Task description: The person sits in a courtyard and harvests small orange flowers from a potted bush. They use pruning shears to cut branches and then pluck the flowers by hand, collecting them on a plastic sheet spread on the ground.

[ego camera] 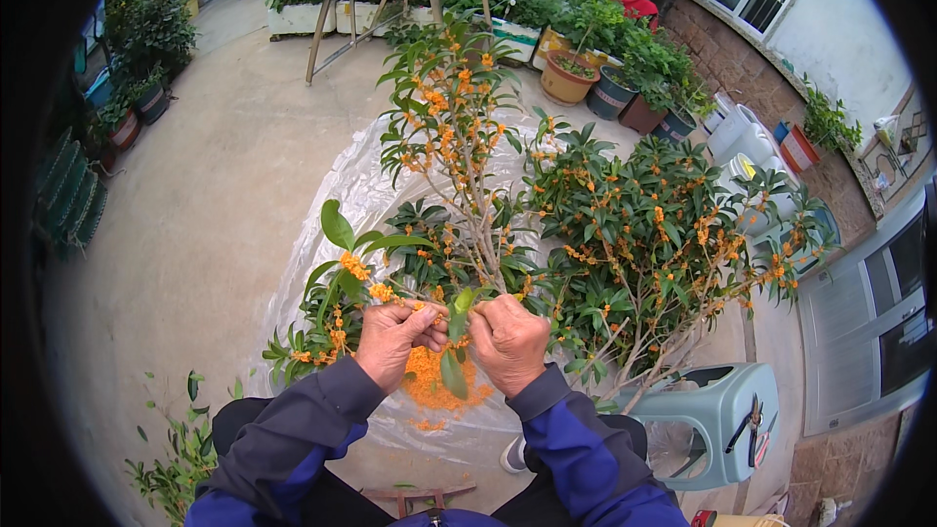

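Note:
My left hand [401, 340] is closed around a thin twig with clusters of orange blossom [354, 266] and green leaves, its thumb against a small cluster. Close to its right, my right hand [508, 340] has its fingers curled at the other side of the same sprig, near some leaves; what its fingertips pinch is hidden. Below both hands, a pile of loose orange blossoms [433, 380] lies on a clear plastic sheet [468, 430]. A tall flowering branch [479, 208] rises beyond the hands.
More flowering branches [622, 234] fill the right side, by a pale green plastic stool [739, 410] bearing pruning shears [754, 428]. Potted plants [567, 80] and a metal frame [316, 44] stand at the back. Cut leafy twigs [179, 454] lie at lower left.

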A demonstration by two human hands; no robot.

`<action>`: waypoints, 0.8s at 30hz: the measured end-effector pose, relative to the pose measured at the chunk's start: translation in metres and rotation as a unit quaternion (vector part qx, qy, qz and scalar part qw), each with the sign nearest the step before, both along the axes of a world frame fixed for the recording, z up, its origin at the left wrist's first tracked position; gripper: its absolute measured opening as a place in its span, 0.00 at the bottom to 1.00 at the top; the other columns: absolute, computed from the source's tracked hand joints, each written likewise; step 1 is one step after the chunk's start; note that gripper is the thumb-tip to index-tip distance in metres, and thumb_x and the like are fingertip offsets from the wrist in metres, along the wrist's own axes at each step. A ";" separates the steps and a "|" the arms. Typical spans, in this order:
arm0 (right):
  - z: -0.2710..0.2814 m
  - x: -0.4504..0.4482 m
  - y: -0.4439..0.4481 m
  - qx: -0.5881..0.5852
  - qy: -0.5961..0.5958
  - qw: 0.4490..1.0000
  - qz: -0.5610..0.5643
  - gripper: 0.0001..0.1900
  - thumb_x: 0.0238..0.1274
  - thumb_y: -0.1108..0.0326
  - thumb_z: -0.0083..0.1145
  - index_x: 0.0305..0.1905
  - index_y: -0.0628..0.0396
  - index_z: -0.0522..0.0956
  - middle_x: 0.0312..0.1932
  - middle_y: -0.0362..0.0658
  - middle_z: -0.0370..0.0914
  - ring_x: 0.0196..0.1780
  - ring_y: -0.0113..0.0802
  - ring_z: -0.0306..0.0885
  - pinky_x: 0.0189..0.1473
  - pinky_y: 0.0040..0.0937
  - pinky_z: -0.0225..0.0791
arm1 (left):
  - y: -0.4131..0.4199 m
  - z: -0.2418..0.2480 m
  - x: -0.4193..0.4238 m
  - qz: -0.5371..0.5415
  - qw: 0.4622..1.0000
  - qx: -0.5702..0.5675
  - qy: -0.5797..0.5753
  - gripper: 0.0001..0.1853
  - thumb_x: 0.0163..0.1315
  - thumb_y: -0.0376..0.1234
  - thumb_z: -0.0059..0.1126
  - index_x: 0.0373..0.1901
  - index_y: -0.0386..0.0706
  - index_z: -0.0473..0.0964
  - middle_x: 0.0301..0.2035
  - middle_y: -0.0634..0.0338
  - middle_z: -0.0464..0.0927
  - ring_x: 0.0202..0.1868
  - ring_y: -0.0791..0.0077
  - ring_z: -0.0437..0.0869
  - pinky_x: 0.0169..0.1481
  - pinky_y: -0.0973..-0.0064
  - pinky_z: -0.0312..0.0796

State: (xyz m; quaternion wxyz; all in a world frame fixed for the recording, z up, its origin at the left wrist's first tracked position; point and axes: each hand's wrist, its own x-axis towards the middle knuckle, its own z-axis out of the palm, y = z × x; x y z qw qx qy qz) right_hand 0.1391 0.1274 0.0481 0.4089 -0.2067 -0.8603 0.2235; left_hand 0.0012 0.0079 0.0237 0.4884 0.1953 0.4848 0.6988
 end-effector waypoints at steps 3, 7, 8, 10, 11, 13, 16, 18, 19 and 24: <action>0.002 0.000 -0.001 -0.019 -0.003 1.000 0.023 0.03 0.50 0.76 0.64 0.30 0.60 0.78 0.24 0.47 0.76 0.24 0.43 0.76 0.26 0.35 0.68 | -0.001 -0.001 -0.004 0.016 1.000 0.009 0.002 0.13 0.70 0.34 0.56 0.42 0.30 0.80 0.29 0.57 0.82 0.28 0.76 0.81 0.36 0.78 0.76; 0.013 0.010 -0.002 -0.093 -0.045 0.994 0.039 0.03 0.52 0.75 0.62 0.31 0.59 0.78 0.27 0.48 0.77 0.27 0.47 0.77 0.28 0.38 0.70 | -0.001 -0.002 -0.018 0.061 0.998 0.017 0.008 0.12 0.70 0.34 0.56 0.41 0.31 0.80 0.29 0.59 0.81 0.27 0.79 0.80 0.34 0.80 0.74; 0.013 0.012 -0.003 -0.106 -0.060 0.992 0.040 0.02 0.52 0.75 0.61 0.31 0.59 0.78 0.28 0.48 0.78 0.28 0.47 0.77 0.29 0.39 0.71 | 0.000 -0.003 -0.022 0.077 0.997 0.020 0.002 0.12 0.70 0.34 0.56 0.40 0.31 0.80 0.29 0.59 0.81 0.27 0.79 0.79 0.33 0.80 0.74; 0.004 0.018 0.000 -0.084 -0.113 0.988 0.056 0.02 0.54 0.75 0.59 0.33 0.59 0.79 0.28 0.49 0.78 0.30 0.49 0.78 0.32 0.41 0.71 | 0.002 -0.002 -0.026 0.093 0.995 0.022 0.000 0.12 0.70 0.34 0.57 0.39 0.31 0.80 0.28 0.60 0.80 0.26 0.80 0.79 0.33 0.81 0.73; -0.001 0.020 0.002 -0.073 -0.140 0.985 0.063 0.03 0.54 0.74 0.58 0.34 0.59 0.79 0.28 0.50 0.78 0.31 0.50 0.78 0.33 0.41 0.71 | 0.002 0.000 -0.027 0.092 0.995 0.023 0.010 0.12 0.70 0.34 0.56 0.39 0.32 0.80 0.28 0.60 0.80 0.26 0.80 0.79 0.33 0.81 0.73; -0.002 0.017 -0.003 -0.068 -0.135 0.988 0.042 0.07 0.55 0.74 0.57 0.39 0.59 0.80 0.30 0.50 0.77 0.33 0.52 0.78 0.35 0.43 0.71 | 0.002 0.001 -0.025 0.091 0.995 0.023 0.025 0.12 0.70 0.34 0.56 0.39 0.32 0.80 0.28 0.60 0.80 0.26 0.80 0.78 0.33 0.81 0.73; 0.004 0.014 -0.003 -0.089 -0.072 0.992 0.048 0.11 0.53 0.76 0.59 0.43 0.58 0.80 0.30 0.50 0.76 0.31 0.50 0.77 0.33 0.41 0.71 | 0.001 0.006 -0.021 0.073 0.993 0.022 0.095 0.11 0.70 0.32 0.54 0.38 0.32 0.80 0.28 0.61 0.80 0.26 0.82 0.77 0.33 0.81 0.72; 0.019 0.011 -0.005 -0.113 -0.058 0.989 0.076 0.15 0.50 0.78 0.59 0.45 0.58 0.81 0.29 0.52 0.76 0.30 0.49 0.77 0.32 0.38 0.71 | -0.001 0.008 -0.017 0.051 0.989 0.020 0.137 0.10 0.71 0.31 0.53 0.38 0.33 0.80 0.28 0.62 0.79 0.27 0.83 0.76 0.33 0.81 0.71; 0.019 0.011 -0.004 -0.099 -0.065 0.990 0.078 0.15 0.50 0.78 0.60 0.46 0.58 0.81 0.29 0.52 0.76 0.30 0.48 0.76 0.32 0.37 0.70 | -0.002 0.009 -0.015 0.039 0.987 0.020 0.158 0.10 0.71 0.31 0.53 0.38 0.33 0.80 0.28 0.62 0.79 0.27 0.83 0.76 0.33 0.81 0.71; 0.014 0.013 0.001 -0.031 -0.115 0.990 0.080 0.16 0.50 0.77 0.61 0.47 0.55 0.81 0.30 0.52 0.76 0.30 0.49 0.77 0.31 0.39 0.71 | -0.001 0.006 -0.007 0.023 0.964 0.030 0.264 0.08 0.68 0.27 0.54 0.35 0.31 0.80 0.28 0.60 0.80 0.29 0.79 0.79 0.35 0.78 0.72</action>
